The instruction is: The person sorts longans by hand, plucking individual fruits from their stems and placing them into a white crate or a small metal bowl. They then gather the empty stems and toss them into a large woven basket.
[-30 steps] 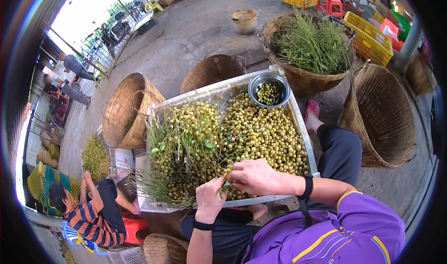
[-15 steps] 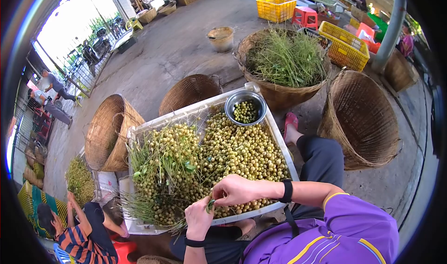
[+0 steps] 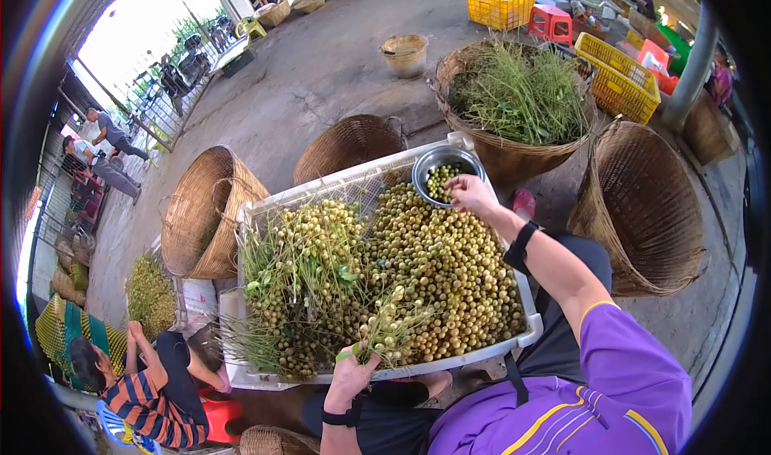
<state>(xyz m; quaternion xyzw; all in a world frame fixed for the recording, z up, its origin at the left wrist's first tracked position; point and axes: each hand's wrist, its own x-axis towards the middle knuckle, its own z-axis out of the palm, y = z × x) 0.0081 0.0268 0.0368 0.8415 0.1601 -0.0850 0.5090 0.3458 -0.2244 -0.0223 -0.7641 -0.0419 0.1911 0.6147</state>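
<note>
Along the near rim of the white plastic crate (image 3: 482,356), the left hand (image 3: 353,371) is gripping a stemmed fruit bunch (image 3: 392,324), fingers closed around the stem ends. The bunch is lying just beyond those fingers, forward and to the right; its long axis is running slantwise from the grip out over the crate, with thin stems fanning rightward. The left hand is being the nearer one by far; the right hand (image 3: 472,196) is hovering well apart, farther forward, at the near right side of the metal bowl (image 3: 450,155). Its fingers are bending over the small green-yellow fruits (image 3: 438,180) in there; cannot tell whether they are pinching one or touching the bowl. As for looks, the bunch is showing small, round, dull yellow-brown fruits, longan-like, on wiry green stems, with a bit of leaf poking out by the thumb. Loose fruits (image 3: 462,282) are filling the crate's right side, a tangled pile of stemmed fruits (image 3: 301,254) is covering the left, and the bowl is sitting at the far right corner.
</note>
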